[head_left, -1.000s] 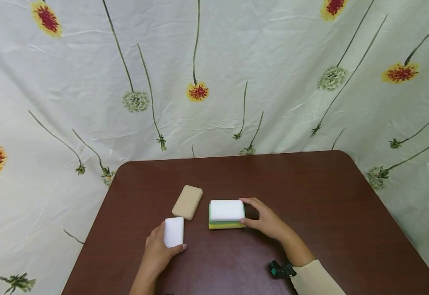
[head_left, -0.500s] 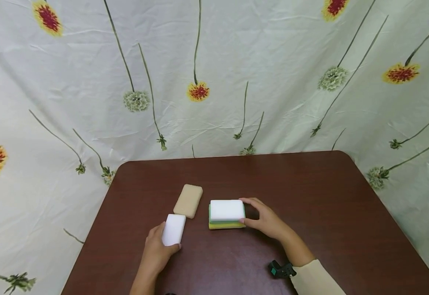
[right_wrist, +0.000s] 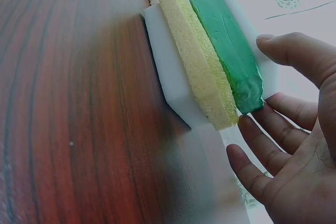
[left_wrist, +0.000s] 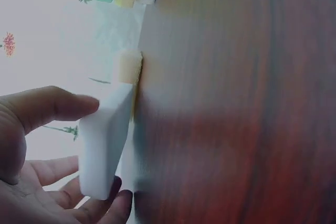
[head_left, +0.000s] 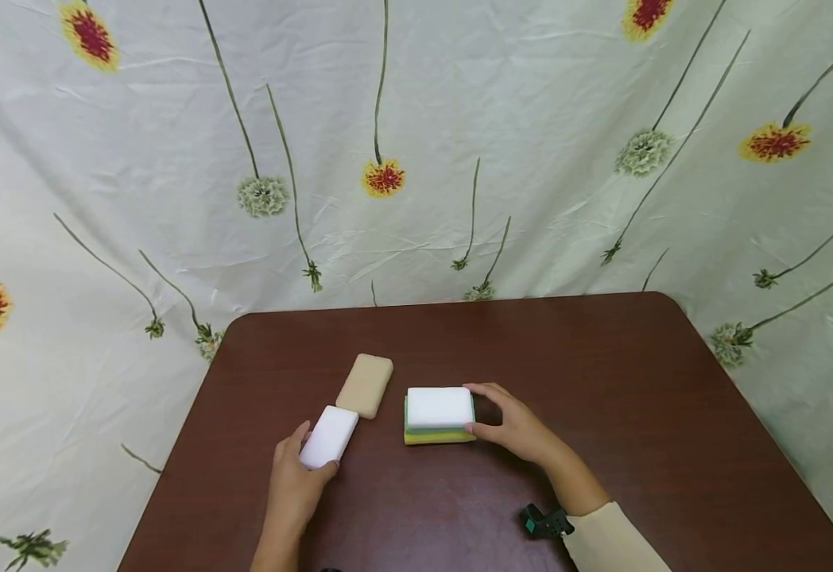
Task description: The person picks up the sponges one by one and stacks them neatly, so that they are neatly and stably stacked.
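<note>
My left hand [head_left: 293, 481] grips a white rectangular block [head_left: 329, 438] between thumb and fingers. In the left wrist view this block is tilted, and its far end overlaps a tan sponge [head_left: 365, 386] lying on the table. To the right stands a stack: a white block [right_wrist: 170, 64] at the bottom, a yellow sponge [right_wrist: 197, 59], a green block [right_wrist: 226, 45] and another white block [head_left: 440, 408] on top. My right hand [head_left: 513, 427] pinches the right end of that top block, thumb at the near corner, index finger at the far one. Its other fingers spread beside the stack.
All of this lies on a dark brown table [head_left: 567, 357] with rounded far corners. Behind it hangs a white cloth [head_left: 531, 119] printed with flowers. A black strap [head_left: 547, 522] is at the right wrist, by a cream sleeve [head_left: 610, 540].
My left hand has shifted slightly left and away, turning the white block so its far end leans right. The tan sponge has slid a little farther away. My right hand and the stack stay put.
</note>
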Tool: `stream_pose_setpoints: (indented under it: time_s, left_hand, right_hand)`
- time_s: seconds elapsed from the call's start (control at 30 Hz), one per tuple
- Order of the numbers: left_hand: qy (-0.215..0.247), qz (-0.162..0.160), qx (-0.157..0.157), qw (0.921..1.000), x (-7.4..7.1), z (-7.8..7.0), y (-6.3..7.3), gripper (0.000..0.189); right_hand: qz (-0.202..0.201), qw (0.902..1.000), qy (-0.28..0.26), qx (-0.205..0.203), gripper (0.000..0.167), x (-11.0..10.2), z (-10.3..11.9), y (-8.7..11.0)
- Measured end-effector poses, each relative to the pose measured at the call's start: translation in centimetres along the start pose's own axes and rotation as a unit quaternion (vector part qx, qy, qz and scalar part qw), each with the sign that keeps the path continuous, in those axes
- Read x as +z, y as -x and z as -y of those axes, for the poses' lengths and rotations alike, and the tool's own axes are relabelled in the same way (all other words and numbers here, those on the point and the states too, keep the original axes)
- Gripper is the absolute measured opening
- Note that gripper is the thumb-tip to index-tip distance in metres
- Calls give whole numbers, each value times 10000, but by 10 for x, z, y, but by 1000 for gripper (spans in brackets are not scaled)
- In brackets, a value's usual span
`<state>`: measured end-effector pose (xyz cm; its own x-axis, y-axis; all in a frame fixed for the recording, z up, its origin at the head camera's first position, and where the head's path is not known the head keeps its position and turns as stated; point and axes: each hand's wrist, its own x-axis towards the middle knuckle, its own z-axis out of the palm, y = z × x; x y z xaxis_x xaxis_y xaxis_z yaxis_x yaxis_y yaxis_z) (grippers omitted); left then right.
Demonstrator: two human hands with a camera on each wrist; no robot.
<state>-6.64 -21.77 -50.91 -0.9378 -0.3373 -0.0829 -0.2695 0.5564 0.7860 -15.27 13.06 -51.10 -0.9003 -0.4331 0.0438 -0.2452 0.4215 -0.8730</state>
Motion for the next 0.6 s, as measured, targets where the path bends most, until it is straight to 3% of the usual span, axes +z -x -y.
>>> stream_pose_setpoints:
  time_s: [0.4,0.5,0.6]
  left_hand:
    - [553,-639,-327,9959,-5,1,4,67]
    - [896,-965,-302,9908,-6,1,3,65]
    - [1554,-1159,-294,9806,-8,0,2,67]
  right_hand:
    - [51,10000,-22,58,68,0,2,0]
    - [73,9999,-10,90,68,0,2,0]
    - [82,9999,1,98,68,0,2,0]
